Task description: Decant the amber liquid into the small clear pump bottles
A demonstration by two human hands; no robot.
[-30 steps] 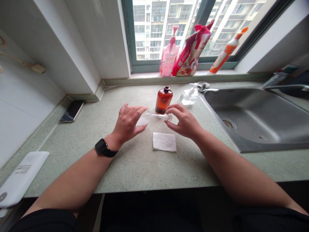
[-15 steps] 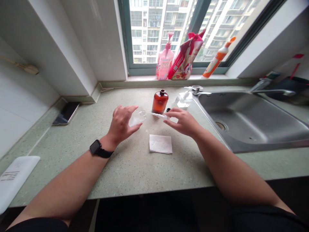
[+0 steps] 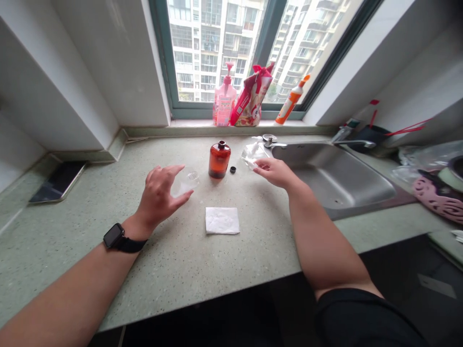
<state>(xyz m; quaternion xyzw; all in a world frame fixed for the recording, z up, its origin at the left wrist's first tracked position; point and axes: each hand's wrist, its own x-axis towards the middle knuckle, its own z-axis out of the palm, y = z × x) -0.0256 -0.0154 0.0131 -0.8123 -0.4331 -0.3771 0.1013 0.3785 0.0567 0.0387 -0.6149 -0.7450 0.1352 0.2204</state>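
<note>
My left hand (image 3: 159, 195) is curved round a small clear bottle (image 3: 188, 180) on the counter, thumb on the near side and fingers on the far side. My right hand (image 3: 275, 172) is closed at the clear, shiny pack (image 3: 252, 153) beside the sink; what its fingertips grip is hard to make out. Between the hands stands an amber bottle (image 3: 219, 163), uncapped, with dark liquid low inside. Its small black cap (image 3: 233, 169) lies to the right of it. A folded white tissue (image 3: 222, 220) lies flat nearer to me.
A steel sink (image 3: 336, 168) with a faucet is on the right. A pink pump bottle (image 3: 224, 103), a red bag (image 3: 252, 99) and an orange-and-white bottle (image 3: 290, 102) line the windowsill. On the far left lies a phone (image 3: 58, 182).
My right hand has moved right, from beside the amber bottle to the clear pack; the white nozzle it held is no longer clearly visible. My left hand stays at the clear bottle. The view has turned right.
</note>
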